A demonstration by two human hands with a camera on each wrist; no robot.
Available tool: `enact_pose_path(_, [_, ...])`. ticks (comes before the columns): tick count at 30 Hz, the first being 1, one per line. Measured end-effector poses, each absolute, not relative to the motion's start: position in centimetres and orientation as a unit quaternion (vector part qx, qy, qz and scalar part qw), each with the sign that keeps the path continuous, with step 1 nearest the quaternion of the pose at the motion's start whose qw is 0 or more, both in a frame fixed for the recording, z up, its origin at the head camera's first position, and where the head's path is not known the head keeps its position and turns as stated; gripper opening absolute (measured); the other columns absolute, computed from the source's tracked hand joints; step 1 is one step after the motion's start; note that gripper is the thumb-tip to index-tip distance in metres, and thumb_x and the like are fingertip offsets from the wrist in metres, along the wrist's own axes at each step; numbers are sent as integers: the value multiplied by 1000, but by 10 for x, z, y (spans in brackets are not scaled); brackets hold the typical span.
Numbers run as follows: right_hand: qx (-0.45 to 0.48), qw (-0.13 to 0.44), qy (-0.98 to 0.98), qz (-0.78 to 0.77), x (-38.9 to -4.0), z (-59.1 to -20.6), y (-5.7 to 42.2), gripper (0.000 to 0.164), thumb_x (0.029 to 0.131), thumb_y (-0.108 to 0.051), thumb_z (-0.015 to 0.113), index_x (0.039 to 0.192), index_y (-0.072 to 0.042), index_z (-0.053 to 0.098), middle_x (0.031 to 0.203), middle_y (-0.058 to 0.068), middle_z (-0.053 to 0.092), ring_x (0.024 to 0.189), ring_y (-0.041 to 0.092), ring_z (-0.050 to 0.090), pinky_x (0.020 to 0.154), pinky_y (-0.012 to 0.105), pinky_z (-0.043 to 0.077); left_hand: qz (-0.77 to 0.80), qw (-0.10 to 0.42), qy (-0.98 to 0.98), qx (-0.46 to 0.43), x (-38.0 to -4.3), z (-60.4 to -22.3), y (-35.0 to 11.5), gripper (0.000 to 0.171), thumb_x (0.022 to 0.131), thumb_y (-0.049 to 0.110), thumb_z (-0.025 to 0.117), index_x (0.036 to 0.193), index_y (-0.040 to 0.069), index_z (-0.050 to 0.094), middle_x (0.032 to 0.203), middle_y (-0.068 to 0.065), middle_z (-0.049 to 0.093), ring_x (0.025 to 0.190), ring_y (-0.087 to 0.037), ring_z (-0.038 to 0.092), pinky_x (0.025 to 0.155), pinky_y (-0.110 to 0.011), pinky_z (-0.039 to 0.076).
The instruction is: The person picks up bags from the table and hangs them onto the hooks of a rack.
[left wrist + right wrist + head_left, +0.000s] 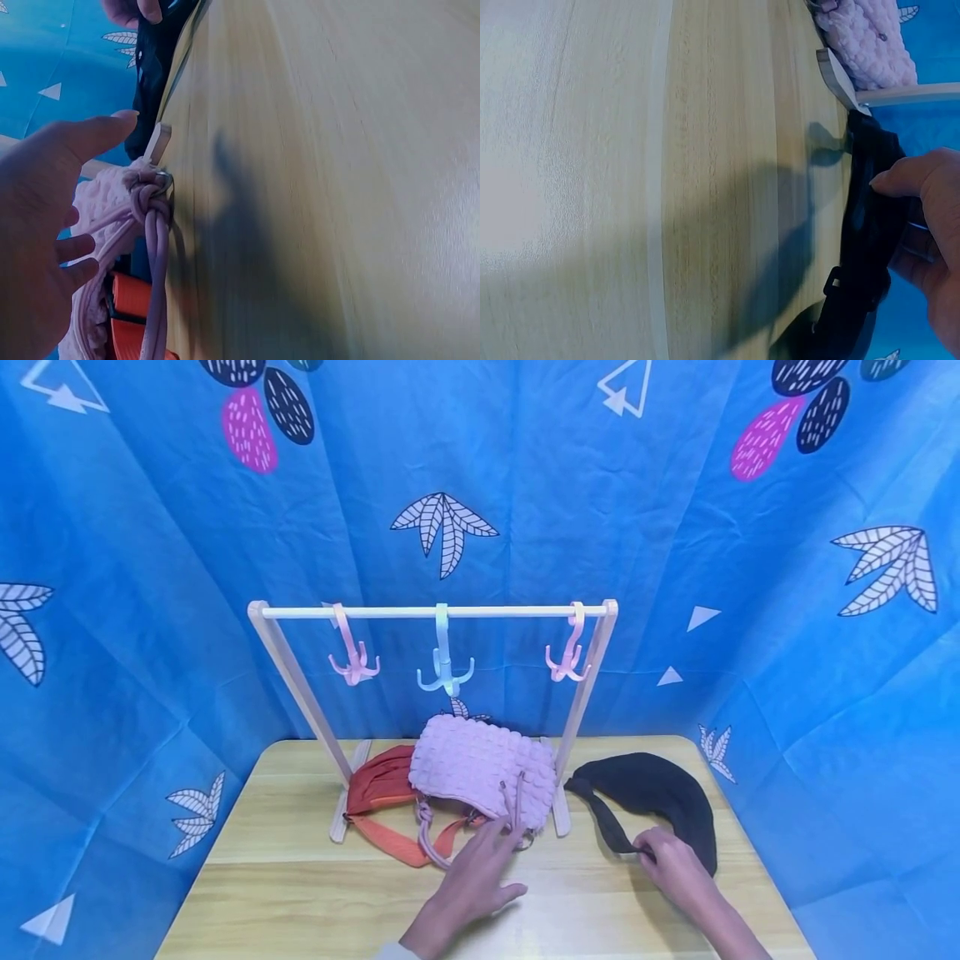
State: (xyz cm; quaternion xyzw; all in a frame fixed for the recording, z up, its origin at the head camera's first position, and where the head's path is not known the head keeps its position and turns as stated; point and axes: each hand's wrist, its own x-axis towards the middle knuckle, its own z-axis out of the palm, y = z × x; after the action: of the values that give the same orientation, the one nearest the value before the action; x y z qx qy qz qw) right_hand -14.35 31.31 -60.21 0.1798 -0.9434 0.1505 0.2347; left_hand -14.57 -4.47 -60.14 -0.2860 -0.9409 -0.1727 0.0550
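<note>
Tabletop (270,893) carries everything; the rack (302,689) stands over its far half, and to the right of the rack's right foot lies the black bag (671,785), flat and curved like a crescent; the relation that matters most, as I judge it, is that its body lies beyond and mostly to the right of the right hand's fingers, with that hand plainly the nearer; its long axis bows from the rack's foot across to the right, then bends back toward the person, so that one end points left at the rack and the other at the near edge; the lilac bag (480,768) slants between the rack's posts, partly covering the red bag (381,777); the left hand (480,868) is at its near side, fingers extended and thumb spread, with no grip showing, though I cannot tell whether the fingertips touch it; the right hand (678,868) has its fingers closed in a pinch on the black strap (607,827), which runs from there away and leftward to the rack; a small buckle (836,281) sits on it.
</note>
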Motion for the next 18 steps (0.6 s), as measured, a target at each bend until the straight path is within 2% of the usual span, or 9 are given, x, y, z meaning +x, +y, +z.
enact_pose_path(9, [185,241,-940,152,-141,-596,307,34,65,6,88,83,-16,70,82,-5,69,75,13,68,66,27,60,-178,83,-936,-291,-147,-606,-36,96,81,50,84,160,17,40,161,-16,45,144,-32,51,115,-50,49])
enact_pose_path(15, [188,246,-938,154,-139,-593,304,35,63,6,89,83,-16,70,82,-5,68,74,11,67,64,26,59,-198,87,-931,-293,-149,-610,-29,91,82,47,85,159,23,43,160,-17,46,143,-32,52,115,-49,49])
enact_pose_path(18, [185,241,-940,154,-138,-591,302,35,64,6,89,83,-16,71,82,-6,68,74,11,67,64,26,58,-201,98,-928,-296,-150,-612,-24,89,82,47,85,157,22,45,159,-16,47,143,-30,52,115,-48,49])
